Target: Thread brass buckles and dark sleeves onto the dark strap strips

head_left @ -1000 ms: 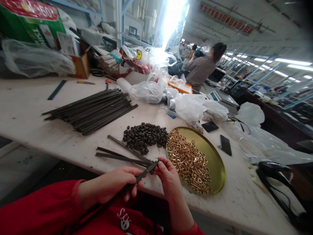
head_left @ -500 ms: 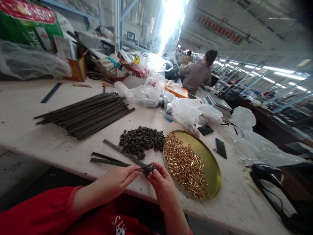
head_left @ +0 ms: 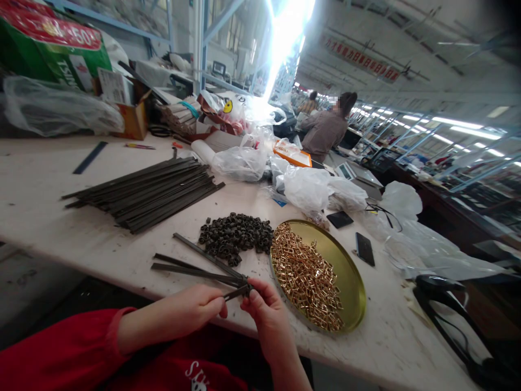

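My left hand (head_left: 195,309) pinches a thin dark strip (head_left: 235,293) near its tip, at the table's near edge. My right hand (head_left: 264,312) closes its fingertips on the same strip's end; whether a small piece sits there I cannot make out. Three loose dark strips (head_left: 195,263) lie just beyond my hands. Behind them is a heap of small dark rings (head_left: 236,236). To the right, a round gold tray (head_left: 350,271) holds several gold rectangular buckles (head_left: 305,277).
A big bundle of dark strips (head_left: 142,190) lies at the left. Plastic bags (head_left: 309,187), two black phones (head_left: 364,248), boxes and a dark tool (head_left: 451,304) crowd the back and right. Another person (head_left: 325,130) works at a far bench.
My left hand slid up the strip from a full grip on its middle to a pinch near its tip. Both hands stayed close together at the table edge.
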